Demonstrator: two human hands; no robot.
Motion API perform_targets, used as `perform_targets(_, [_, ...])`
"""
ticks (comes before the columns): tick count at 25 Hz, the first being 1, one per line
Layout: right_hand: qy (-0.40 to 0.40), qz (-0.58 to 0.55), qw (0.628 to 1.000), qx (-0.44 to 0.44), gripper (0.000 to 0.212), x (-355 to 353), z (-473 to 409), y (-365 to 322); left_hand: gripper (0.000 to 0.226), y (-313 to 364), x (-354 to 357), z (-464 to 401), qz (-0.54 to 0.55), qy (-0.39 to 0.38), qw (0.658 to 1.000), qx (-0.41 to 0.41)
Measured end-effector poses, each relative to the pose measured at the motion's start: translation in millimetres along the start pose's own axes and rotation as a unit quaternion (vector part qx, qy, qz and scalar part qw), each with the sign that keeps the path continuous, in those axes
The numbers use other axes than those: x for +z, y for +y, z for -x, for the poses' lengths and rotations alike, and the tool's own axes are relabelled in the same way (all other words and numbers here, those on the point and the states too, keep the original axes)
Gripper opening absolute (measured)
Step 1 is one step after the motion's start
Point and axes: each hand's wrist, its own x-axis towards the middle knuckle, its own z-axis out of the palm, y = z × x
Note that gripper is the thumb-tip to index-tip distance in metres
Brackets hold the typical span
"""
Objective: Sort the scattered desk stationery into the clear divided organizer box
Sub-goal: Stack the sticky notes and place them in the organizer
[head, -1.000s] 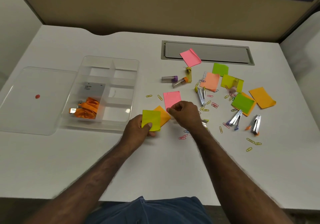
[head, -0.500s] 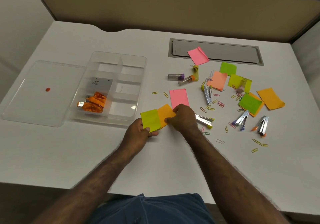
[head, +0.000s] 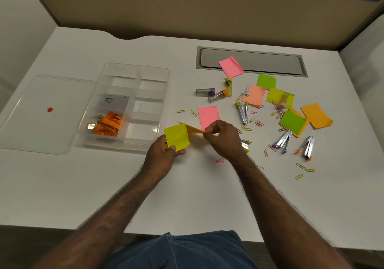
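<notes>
Paper clips (head: 257,123) and staple removers (head: 242,112) scattered right of hands, organizer box (head: 133,73) left, left hand (head: 164,154) grips yellow sticky pad (head: 176,136), right hand (head: 222,137) pinches orange sticky pad (head: 194,130) beside it, above desk.

organizer box (head: 133,69) lies between lid (head: 31,127) and scattered stationery (head: 270,110).

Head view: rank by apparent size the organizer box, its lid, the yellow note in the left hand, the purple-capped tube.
1-2. lid and organizer box: similar, unranked
3. yellow note
4. purple-capped tube
</notes>
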Motion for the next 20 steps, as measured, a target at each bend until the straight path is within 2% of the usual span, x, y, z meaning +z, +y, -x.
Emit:
perform_targets(8, [0.047, -0.072, 0.995, -0.059, 0.024, -36.4, 7.6, -3.6, 0.044, 12.1, -5.1, -8.4, 0.000, 0.002, 1.000, 0.025])
perform_targets(13, [0.046, -0.138, 0.987, -0.073, 0.024, -46.7, 8.6, -10.7, 0.042, 16.2, 1.5, -14.1, -0.029, -0.023, 0.999, 0.021])
perform_targets(20, [0.029, -0.112, 0.988, -0.098, 0.026, -39.4, 4.5, -16.3, 0.030, 24.2, 9.9, -15.4, -0.063, -0.091, 0.994, 0.023])
